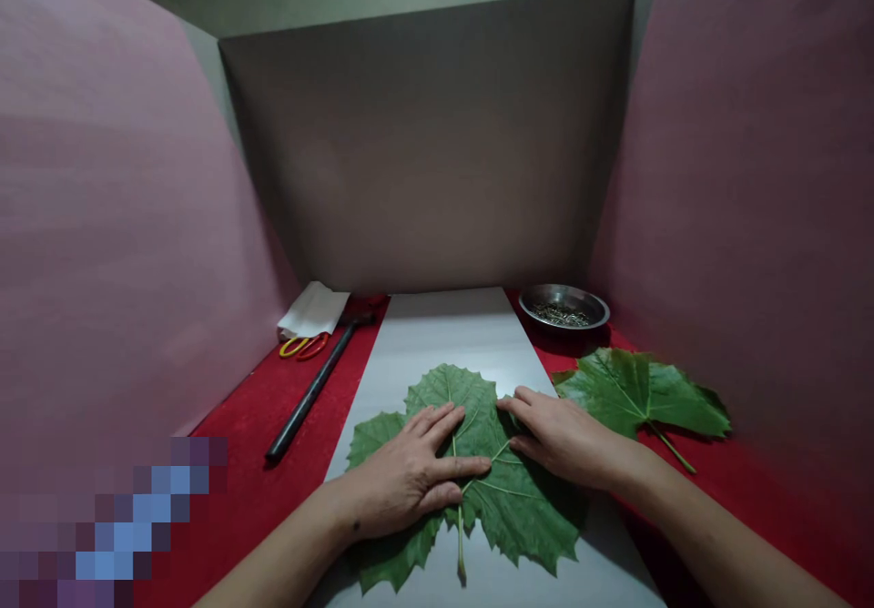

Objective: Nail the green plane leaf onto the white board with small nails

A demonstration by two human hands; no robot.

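A large green leaf [539, 508] with pale veins lies spread on a long white board [443, 326], its stalk pointing toward me. My left hand [416, 462] rests flat on the leaf's left and middle part, fingers apart and pointing up and to the right. Over the leaf's upper right lobe is my right hand [553, 430], its fingers stretched out with the tips on or near the leaf's edge. Neither hand grips anything that I can see. Parts of the leaf are hidden under both hands.
On the red cloth [238, 481] at left lie a hammer [314, 399], scissors with red and yellow handles [304, 347] and a white packet [316, 309]. At right are a metal bowl [564, 308] of small nails and a second leaf [642, 390]. Pink panels [751, 180] flank the sides.
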